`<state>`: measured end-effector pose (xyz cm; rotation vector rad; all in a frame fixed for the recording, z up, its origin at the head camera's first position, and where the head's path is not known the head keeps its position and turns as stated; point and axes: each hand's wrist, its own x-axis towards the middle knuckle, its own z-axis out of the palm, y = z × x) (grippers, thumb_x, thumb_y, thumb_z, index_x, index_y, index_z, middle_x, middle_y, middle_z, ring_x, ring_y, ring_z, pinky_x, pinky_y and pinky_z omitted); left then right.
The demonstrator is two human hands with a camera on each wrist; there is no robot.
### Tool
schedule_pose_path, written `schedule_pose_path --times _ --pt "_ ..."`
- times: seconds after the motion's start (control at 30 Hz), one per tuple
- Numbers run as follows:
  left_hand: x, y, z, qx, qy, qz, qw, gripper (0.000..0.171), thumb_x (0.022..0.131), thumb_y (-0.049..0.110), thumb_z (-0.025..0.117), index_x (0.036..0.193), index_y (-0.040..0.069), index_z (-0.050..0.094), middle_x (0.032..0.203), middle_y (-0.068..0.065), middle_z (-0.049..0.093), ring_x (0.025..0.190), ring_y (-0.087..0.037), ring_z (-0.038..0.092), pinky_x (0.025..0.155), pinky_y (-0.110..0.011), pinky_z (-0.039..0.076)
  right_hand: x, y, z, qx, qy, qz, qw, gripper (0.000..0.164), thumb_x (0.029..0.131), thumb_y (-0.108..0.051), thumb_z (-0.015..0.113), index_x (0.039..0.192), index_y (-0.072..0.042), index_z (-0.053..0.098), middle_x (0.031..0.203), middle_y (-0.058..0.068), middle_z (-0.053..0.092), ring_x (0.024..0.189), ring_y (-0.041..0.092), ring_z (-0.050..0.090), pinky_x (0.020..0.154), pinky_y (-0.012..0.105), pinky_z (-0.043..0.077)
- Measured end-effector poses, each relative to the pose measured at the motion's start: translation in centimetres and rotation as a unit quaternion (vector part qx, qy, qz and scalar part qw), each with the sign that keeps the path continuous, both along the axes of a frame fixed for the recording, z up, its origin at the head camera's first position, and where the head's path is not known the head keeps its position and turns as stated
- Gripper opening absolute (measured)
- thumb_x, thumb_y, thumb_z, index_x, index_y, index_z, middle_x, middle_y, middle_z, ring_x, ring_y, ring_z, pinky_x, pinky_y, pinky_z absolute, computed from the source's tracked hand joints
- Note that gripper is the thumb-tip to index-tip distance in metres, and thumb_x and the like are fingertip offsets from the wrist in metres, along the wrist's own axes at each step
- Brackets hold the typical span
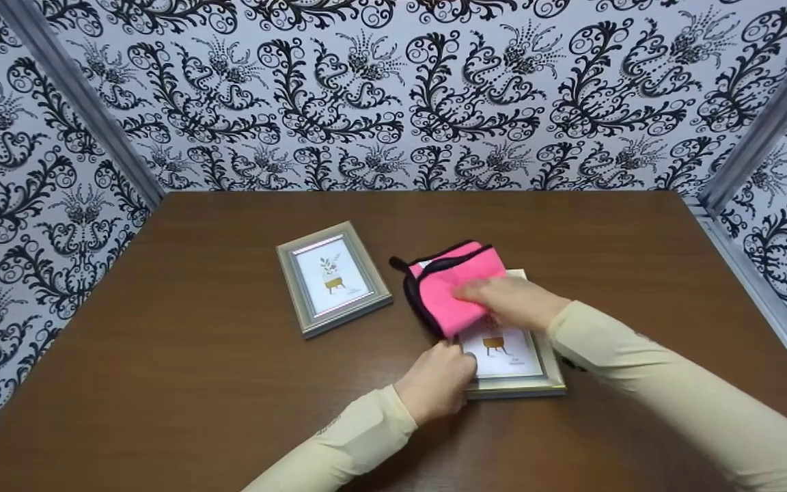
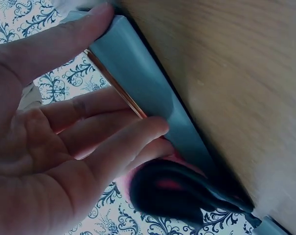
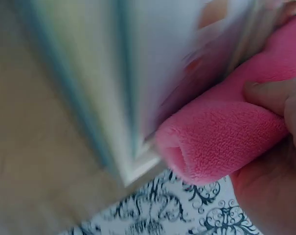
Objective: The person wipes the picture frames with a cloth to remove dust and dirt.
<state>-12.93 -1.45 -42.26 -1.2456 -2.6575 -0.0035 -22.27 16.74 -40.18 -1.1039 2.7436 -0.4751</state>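
Observation:
My right hand [image 1: 520,302] grips a folded pink cloth [image 1: 458,290] with black edging and presses it over the upper part of a silver picture frame [image 1: 513,359]. The frame lies on the table and holds a print of a plant in a mustard pot. At the frame's left edge, my left hand [image 1: 438,379] holds it. In the left wrist view the thumb lies at one end of the frame's grey side [image 2: 143,83], with the fingers over its edge. Fluffy pink pile of the cloth [image 3: 221,137] shows in the right wrist view, the thumb on top.
A second, similar picture frame [image 1: 332,277] lies face up on the brown wooden table [image 1: 195,342], left of the cloth. Patterned black-and-white walls [image 1: 393,89] with grey metal posts [image 1: 86,102] enclose the table's back and sides.

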Motion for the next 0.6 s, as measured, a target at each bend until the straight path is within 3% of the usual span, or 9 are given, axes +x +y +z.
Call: schedule_pose_path --times 0.07,0.1,0.17,0.23,0.3,0.6 --pt "-0.1 -0.1 0.0 0.002 -0.004 -0.001 1.0 0.022 0.065 0.015 0.082 0.068 0.013 0.061 0.067 0.0 0.059 0.069 -0.017 0.06 0.064 -0.028 0.053 -0.2 0.9 -0.1 0.02 0.035 0.022 0.999 0.039 0.092 -0.006 0.06 0.131 -0.009 0.06 0.13 0.011 0.059 0.122 0.031 0.052 0.101 0.047 0.039" --pt "-0.1 -0.1 -0.1 0.002 -0.005 -0.002 1.0 0.022 0.065 0.015 0.083 0.069 0.013 0.061 0.067 0.0 0.059 0.069 -0.017 0.061 0.064 -0.028 0.054 -0.4 1.4 -0.2 0.037 0.084 0.056 0.994 0.044 0.087 0.001 0.063 0.131 -0.006 0.06 0.131 0.014 0.058 0.123 0.033 0.051 0.101 0.049 0.039" --pt "-0.2 -0.1 -0.1 0.001 -0.003 -0.005 1.0 0.022 0.065 0.016 0.082 0.07 0.013 0.061 0.069 0.0 0.059 0.07 -0.017 0.06 0.069 -0.029 0.053 -0.6 2.5 -0.3 0.052 0.135 0.087 0.986 0.049 0.08 0.009 0.066 0.127 -0.004 0.062 0.128 0.013 0.06 0.122 0.034 0.052 0.099 0.049 0.041" --pt "-0.2 -0.1 -0.1 0.002 0.0 -0.007 1.0 0.023 0.064 0.016 0.082 0.07 0.013 0.06 0.068 0.0 0.058 0.069 -0.017 0.06 0.07 -0.029 0.053 -0.8 3.5 -0.4 0.057 0.159 0.095 0.981 0.053 0.075 0.013 0.066 0.125 -0.003 0.063 0.126 0.012 0.062 0.12 0.033 0.053 0.099 0.049 0.042" --pt "-0.3 -0.1 -0.1 0.005 0.002 -0.007 1.0 0.024 0.063 0.016 0.082 0.069 0.012 0.06 0.066 0.0 0.057 0.066 -0.017 0.059 0.069 -0.029 0.052 -0.9 4.4 -0.4 0.056 0.157 0.087 0.982 0.055 0.072 0.014 0.065 0.125 -0.003 0.063 0.126 0.012 0.062 0.12 0.033 0.054 0.099 0.048 0.042" --pt "-0.4 -0.2 -0.1 0.011 -0.012 0.002 0.9999 0.03 0.062 0.021 0.086 0.073 0.011 0.06 0.068 -0.001 0.057 0.065 -0.018 0.058 0.064 -0.029 0.054 -0.9 6.8 -0.5 0.043 0.106 -0.005 0.993 0.048 0.083 0.014 0.05 0.125 -0.005 0.064 0.128 0.015 0.06 0.122 0.032 0.052 0.099 0.049 0.041"
